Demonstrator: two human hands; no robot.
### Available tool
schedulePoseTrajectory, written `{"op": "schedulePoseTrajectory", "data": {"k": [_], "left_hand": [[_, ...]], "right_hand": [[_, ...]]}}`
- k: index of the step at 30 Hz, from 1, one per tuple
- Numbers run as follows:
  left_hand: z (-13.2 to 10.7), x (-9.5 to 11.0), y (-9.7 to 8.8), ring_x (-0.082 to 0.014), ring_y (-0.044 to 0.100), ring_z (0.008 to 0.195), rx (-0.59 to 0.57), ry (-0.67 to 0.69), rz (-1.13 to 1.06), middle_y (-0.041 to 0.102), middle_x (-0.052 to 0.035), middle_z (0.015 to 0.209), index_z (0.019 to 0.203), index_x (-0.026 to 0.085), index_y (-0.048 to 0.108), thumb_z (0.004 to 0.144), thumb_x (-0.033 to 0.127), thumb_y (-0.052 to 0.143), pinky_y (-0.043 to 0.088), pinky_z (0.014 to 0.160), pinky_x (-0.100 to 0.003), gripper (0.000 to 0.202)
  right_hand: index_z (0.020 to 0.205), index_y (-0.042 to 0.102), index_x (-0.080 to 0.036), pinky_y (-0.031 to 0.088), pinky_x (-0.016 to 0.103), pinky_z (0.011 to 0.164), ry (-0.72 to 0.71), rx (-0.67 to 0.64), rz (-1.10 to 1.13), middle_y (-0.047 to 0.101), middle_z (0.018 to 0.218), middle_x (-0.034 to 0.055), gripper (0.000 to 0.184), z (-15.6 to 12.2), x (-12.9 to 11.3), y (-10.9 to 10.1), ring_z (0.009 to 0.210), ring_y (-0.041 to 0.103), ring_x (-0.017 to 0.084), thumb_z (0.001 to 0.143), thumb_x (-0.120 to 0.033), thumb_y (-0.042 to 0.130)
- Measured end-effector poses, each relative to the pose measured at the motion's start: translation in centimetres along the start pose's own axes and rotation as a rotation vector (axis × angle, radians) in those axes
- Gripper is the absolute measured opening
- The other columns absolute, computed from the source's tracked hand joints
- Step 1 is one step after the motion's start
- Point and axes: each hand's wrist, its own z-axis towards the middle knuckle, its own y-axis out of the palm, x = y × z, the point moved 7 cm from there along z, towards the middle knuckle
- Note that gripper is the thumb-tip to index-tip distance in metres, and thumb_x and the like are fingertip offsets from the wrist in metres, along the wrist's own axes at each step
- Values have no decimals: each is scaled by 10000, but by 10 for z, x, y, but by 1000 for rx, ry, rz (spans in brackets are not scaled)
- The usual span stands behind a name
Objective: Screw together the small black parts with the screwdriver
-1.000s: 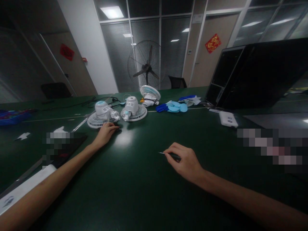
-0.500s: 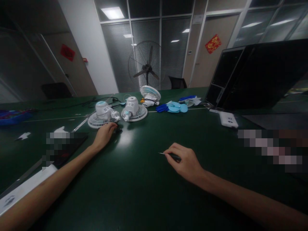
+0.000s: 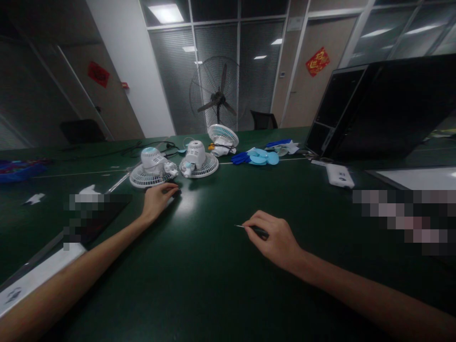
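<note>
My right hand (image 3: 272, 237) is closed around a small screwdriver (image 3: 261, 232), its thin metal shaft pointing left above the green table (image 3: 199, 285). Farther off, my left hand (image 3: 159, 199) rests at the table with thumb and fingers pinched together. Something small and dark shows at those fingertips, too hidden to name. Just behind that hand, a white fan head (image 3: 151, 168) lies on its grille. A second fan head (image 3: 195, 161) sits beside it on the right, grille down too. Behind them a third fan head (image 3: 223, 140) is tilted, with a dark cord around it.
Light-blue fan blades (image 3: 262, 156) and blue gloves (image 3: 241, 158) lie at the back. A white box-like device (image 3: 340, 176) sits at right, before a large black monitor (image 3: 399, 109). On the left are a blue tray (image 3: 21, 172), a white box (image 3: 39, 280) and paper scraps (image 3: 34, 199).
My left hand has shifted slightly right, its fingers now covering most of the small dark thing. My right hand keeps the screwdriver in the same place. A screen at far right has turned bright.
</note>
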Motion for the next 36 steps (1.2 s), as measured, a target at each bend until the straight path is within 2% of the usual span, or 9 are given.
{"op": "schedulePoseTrajectory", "data": {"k": [6,14,17,20,22,27,29,32,36], "left_hand": [[1,1,2,-289,771,946,-23,-24,76,835,-55,1036,1041,237,839,910,496,686,559,865,-368,328],[0,-2,4,-291,764,978,-61,-45,92,822,-77,1082,1149,220,800,868,500,698,568,859,-355,409],[1,0,7,-290,751,1007,-97,-13,45,810,-85,1123,1165,201,778,859,480,698,569,877,-357,422],[-5,21,16,-286,740,1024,-198,65,-37,794,-90,1146,1236,197,741,889,481,691,567,887,-376,451],[-18,46,26,-276,733,1018,-301,117,-96,784,-85,1160,1296,215,708,921,461,683,566,870,-380,449],[-80,128,52,-226,716,972,-586,246,-285,762,-55,1178,1364,263,653,959,349,698,549,795,-335,416],[-104,152,57,-213,709,996,-659,286,-334,757,-40,1177,1375,288,645,964,311,711,543,812,-325,417],[-125,167,58,-202,700,1006,-683,305,-348,746,-31,1177,1372,306,648,969,280,720,534,808,-314,410],[-128,167,58,-197,696,989,-673,302,-365,741,-27,1156,1369,301,646,965,255,728,529,789,-304,415]], "right_hand": [[1104,755,-197,624,299,729,1,-18,-24,722,1067,63,153,0,-1,1,871,720,178,1038,-213,618],[1103,755,-203,620,303,745,4,-23,-29,716,1070,59,149,-1,0,2,871,714,175,1041,-212,620],[1111,752,-201,616,300,746,6,-32,-22,714,1085,61,161,-1,0,3,875,711,173,1046,-219,606],[1113,752,-199,610,289,742,13,-40,-7,713,1094,62,168,0,-2,2,880,710,172,1048,-225,599],[1117,755,-202,605,283,744,0,-47,-4,714,1090,59,169,1,-5,2,880,710,171,1046,-219,603],[1121,767,-202,579,282,722,-79,-85,-35,716,1067,61,172,2,-14,3,841,693,170,1031,-204,620],[1102,773,-203,563,282,715,-109,-107,-46,716,1049,61,164,1,-16,5,822,684,168,1021,-204,631],[1090,775,-210,530,274,691,-148,-152,-52,715,1034,52,158,-1,-18,10,790,667,158,1002,-193,645],[1085,774,-207,506,272,674,-156,-165,-59,713,1016,47,163,-2,-19,10,775,655,153,984,-176,650]]}}
